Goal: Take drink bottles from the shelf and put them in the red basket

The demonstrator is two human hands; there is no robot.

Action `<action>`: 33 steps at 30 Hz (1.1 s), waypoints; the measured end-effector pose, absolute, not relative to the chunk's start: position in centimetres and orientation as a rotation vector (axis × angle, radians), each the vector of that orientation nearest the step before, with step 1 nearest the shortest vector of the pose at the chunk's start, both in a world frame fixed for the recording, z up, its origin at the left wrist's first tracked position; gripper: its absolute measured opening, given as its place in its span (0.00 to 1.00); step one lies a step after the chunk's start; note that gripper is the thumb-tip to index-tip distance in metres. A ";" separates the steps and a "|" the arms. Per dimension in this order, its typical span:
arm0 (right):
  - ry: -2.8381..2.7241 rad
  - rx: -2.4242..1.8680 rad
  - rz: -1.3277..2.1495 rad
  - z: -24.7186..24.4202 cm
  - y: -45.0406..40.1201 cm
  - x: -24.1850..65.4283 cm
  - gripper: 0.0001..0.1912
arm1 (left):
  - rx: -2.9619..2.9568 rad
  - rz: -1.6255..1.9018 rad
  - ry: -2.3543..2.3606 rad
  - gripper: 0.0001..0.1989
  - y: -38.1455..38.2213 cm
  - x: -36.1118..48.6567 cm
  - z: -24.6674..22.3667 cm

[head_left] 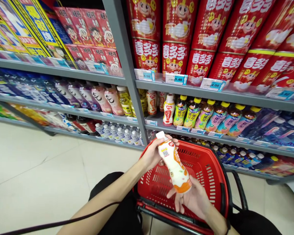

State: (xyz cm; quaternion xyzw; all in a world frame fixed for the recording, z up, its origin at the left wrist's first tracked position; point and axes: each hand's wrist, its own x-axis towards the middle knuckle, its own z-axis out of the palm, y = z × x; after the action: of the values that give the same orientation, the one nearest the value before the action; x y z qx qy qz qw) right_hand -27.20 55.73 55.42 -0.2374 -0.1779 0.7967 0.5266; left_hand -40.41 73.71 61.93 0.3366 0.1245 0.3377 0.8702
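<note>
A white and orange drink bottle point(175, 164) with a white cap is held tilted above a red shopping basket point(210, 156). My left hand point(153, 153) is wrapped round its upper part, just below the cap. At the bottle's orange base is my right hand point(192, 197), palm up, with its fingers spread and its thumb by the base. The basket's slotted floor shows beneath both hands.
Ahead, a grey shelf point(161, 85) bears red cans point(173, 58) above and drink bottles point(191, 112) below. A red and white bottle point(169, 109) stands beside the yellow-capped ones. The basket's black handle point(240, 191) is at the right. Tiled floor point(39, 156) lies left.
</note>
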 end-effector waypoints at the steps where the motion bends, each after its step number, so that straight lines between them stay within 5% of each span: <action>1: -0.379 -0.542 1.936 55.4 55.8 -27.2 0.37 | 0.708 0.699 0.254 0.15 73.8 -40.4 61.9; 18: -0.220 -0.728 1.943 53.8 55.8 -26.3 0.47 | 0.954 0.665 0.269 0.21 74.0 -40.2 61.5; 24: -0.354 -1.028 1.783 52.8 57.1 -24.1 0.47 | 1.364 0.591 0.384 0.22 75.4 -41.0 61.5; 28: -0.753 -1.588 1.608 53.9 58.7 -22.2 0.49 | 1.491 0.452 0.589 0.25 75.5 -40.4 60.2; 30: -1.276 -2.171 1.178 55.0 59.2 -20.8 0.43 | 1.541 0.423 0.727 0.27 75.2 -39.6 58.8; 33: -1.294 -2.478 0.905 56.0 59.1 -18.0 0.24 | 1.634 0.378 0.847 0.26 74.7 -38.3 56.2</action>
State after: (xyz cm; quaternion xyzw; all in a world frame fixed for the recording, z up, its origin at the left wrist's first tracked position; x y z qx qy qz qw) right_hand -17.95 59.09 56.02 -0.8390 -0.4381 0.3063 0.1016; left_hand -38.33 74.73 56.24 0.7022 0.3640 0.1624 0.5900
